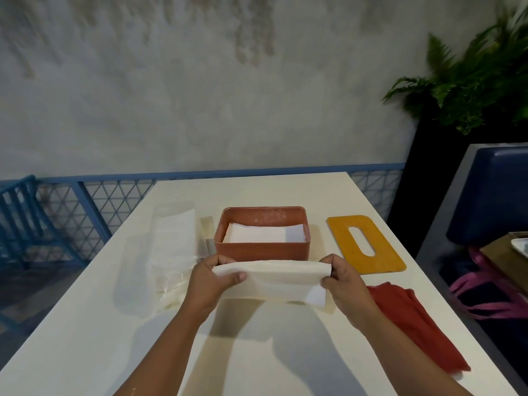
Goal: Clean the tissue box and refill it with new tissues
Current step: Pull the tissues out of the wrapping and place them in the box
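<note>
Both hands are gripping a tissue stack [274, 277] by its ends, the left hand [210, 281] at one end and the right hand [344, 284] at the other, holding it above a white table [100, 338]. Just beyond the hands, an orange box [261, 250] is sitting open on the table with white tissues [263, 234] lying flat inside it. A yellow lid [368, 247] with a long slot is lying flat beyond the right hand, apart from the box, and a red cloth [411, 327] is lying just outside the right wrist. Outside the left hand, a clear wrapper [171, 247] with more white sheets in it is lying crumpled. Far beyond the hands, a blue railing [114, 181] is running behind the table under a mottled grey wall [200, 81]; a fern [471, 90] is standing far off past the right hand, a blue bench [491, 195] with pink straps [485, 295] is showing further out on that side, and a blue chair [25, 212] is standing far out past the left. The left hand is curling around its end, thumb lying across the near face and fingers going under it. The right hand is pinching its end, thumb on the near face and fingers wrapping over the far edge. Both forearms are reaching in from the near edge.
</note>
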`<state>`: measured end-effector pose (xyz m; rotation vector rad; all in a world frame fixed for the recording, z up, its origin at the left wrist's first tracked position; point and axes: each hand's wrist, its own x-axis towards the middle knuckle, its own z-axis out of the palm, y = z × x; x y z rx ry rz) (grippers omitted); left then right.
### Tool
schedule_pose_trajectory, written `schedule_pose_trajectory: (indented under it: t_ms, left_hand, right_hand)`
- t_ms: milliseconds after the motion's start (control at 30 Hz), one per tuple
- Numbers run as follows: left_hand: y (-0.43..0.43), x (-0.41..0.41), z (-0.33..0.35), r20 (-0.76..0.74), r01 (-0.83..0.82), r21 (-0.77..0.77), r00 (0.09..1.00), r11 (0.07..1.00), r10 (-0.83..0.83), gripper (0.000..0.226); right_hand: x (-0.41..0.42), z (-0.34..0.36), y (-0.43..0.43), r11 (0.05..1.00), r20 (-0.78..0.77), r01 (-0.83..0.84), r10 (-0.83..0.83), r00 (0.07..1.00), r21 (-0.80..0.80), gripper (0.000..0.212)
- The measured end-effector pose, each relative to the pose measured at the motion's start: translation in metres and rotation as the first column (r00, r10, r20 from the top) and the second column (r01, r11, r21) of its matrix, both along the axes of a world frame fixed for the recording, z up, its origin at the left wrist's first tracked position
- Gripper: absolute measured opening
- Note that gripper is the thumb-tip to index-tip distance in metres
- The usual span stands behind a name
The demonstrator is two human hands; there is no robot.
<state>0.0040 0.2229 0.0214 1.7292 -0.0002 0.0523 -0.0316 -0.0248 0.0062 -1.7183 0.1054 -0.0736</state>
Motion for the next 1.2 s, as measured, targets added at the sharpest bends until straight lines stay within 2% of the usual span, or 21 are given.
schedule_pose_trajectory:
  t_ms: [133,267,367,533,700,733,800,900,967,1033,1100,1200]
  left_hand:
    - [-0.003,-0.008,-0.019,-0.068,0.072,-0.022,0.995,0.997,-0.073,0.031]
    - [-0.004,-0.007,-0.031,-0.094,0.066,0.006,0.993,0.998,-0.065,0.031]
    - [0.003,0.0,-0.023,-0.063,0.043,-0.009,0.997,0.999,-0.043,0.03]
    - [0.007,0.001,-0.027,-0.147,0.161,-0.005,0.976,0.987,-0.16,0.036]
    - [0.013,0.005,-0.02,-0.117,0.155,0.004,0.981,0.988,-0.153,0.033]
    - [0.013,0.008,-0.013,-0.1,0.172,0.013,0.98,0.985,-0.169,0.032]
    - [0.01,0.013,0.006,-0.032,0.234,0.055,0.972,0.971,-0.233,0.028]
    - [-0.002,0.016,0.036,0.061,0.284,0.08,0.955,0.955,-0.289,0.021]
    - [-0.016,0.012,0.054,0.122,0.258,0.031,0.958,0.966,-0.26,0.024]
    - [-0.03,0.006,0.065,0.212,0.157,-0.019,0.966,0.987,-0.15,0.036]
    - [-0.038,0.002,0.064,0.241,0.068,-0.107,0.97,0.992,-0.04,0.05]
    - [-0.039,0.001,0.043,0.183,0.133,-0.263,0.979,0.956,-0.086,0.058]
  right_hand:
    - [-0.003,-0.011,0.012,1.0,-0.037,-0.026,0.026,0.999,0.001,0.033]
    - [-0.003,-0.021,0.017,0.999,-0.082,0.026,-0.029,0.996,-0.043,0.028]
    - [0.003,-0.017,0.014,0.998,-0.08,0.054,-0.057,0.995,-0.034,0.041]
    - [0.001,-0.017,0.013,0.998,-0.107,0.023,-0.03,0.994,-0.063,0.04]
    - [0.0,0.004,0.007,0.995,0.031,0.066,-0.068,0.997,0.075,0.033]
    - [0.002,0.013,0.006,0.997,0.066,0.051,-0.054,0.996,0.056,0.034]
    - [0.006,0.031,0.005,0.997,0.106,-0.019,0.028,0.994,-0.08,0.035]
    - [0.008,0.051,0.017,0.934,0.061,-0.13,0.158,0.986,-0.332,0.032]
    - [0.007,0.058,0.031,0.911,0.064,-0.137,0.175,0.982,-0.39,0.023]
    - [0.005,0.06,0.043,0.954,0.103,-0.117,0.151,0.983,-0.274,0.016]
    - [0.003,0.055,0.05,0.993,0.134,-0.081,0.091,0.987,-0.082,0.019]
    - [-0.001,0.042,0.053,0.989,0.113,-0.017,0.0,0.994,0.147,0.027]
